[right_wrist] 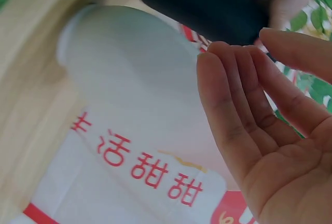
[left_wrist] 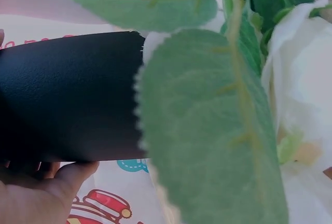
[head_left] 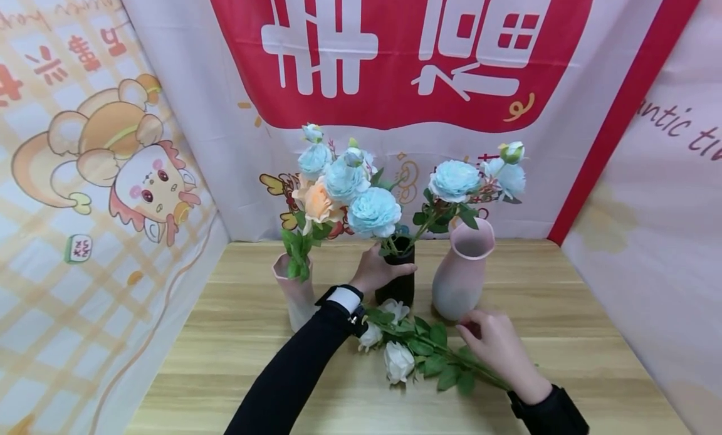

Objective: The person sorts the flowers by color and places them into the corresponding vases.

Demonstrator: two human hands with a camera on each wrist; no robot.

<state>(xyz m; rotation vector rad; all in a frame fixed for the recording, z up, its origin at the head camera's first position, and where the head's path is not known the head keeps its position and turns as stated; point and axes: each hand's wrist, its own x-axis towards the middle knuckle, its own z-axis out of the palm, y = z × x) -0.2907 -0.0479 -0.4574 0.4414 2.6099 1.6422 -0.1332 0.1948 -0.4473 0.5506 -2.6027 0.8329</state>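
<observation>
My left hand grips a black vase that stands mid-table, thumb across its front. Blue flowers on leafy stems lean out of its mouth to the right. In the left wrist view, the vase wall is partly covered by a large leaf. My right hand hovers above the stems of white roses lying on the table. Its fingers are loosely bent and hold nothing. Just beyond it stands a pink-and-grey vase without flowers.
Left of the black vase, a pinkish vase holds a peach rose and blue blooms; the left forearm partly hides it. Printed cloth walls close off the wooden table at the back and both sides.
</observation>
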